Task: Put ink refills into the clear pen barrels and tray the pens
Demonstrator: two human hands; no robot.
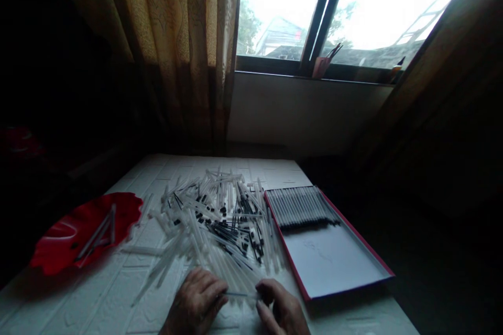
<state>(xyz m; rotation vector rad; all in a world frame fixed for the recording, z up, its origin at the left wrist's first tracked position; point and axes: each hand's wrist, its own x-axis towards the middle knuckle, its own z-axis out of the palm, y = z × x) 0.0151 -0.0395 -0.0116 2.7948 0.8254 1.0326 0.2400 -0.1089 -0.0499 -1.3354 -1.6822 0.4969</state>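
Observation:
At the near edge of the pile, a thin grey pen refill (240,294) lies level between my two hands. My left hand (197,298) pinches its left end between thumb and fingers. My right hand (281,306) has its thumb and forefinger closed at the other end, where the tip is hidden. Just beyond my fingers spreads a loose heap of clear pen barrels (228,267), with dark refills (245,200) and small black caps (223,210) mixed in.
To the right, a red-edged box lid (314,264) bears a row of pens (301,207) at its far end. A red wavy-rimmed dish (55,235) with a few pen parts stands at the left. The white brick-patterned table (106,293) ends before the window wall.

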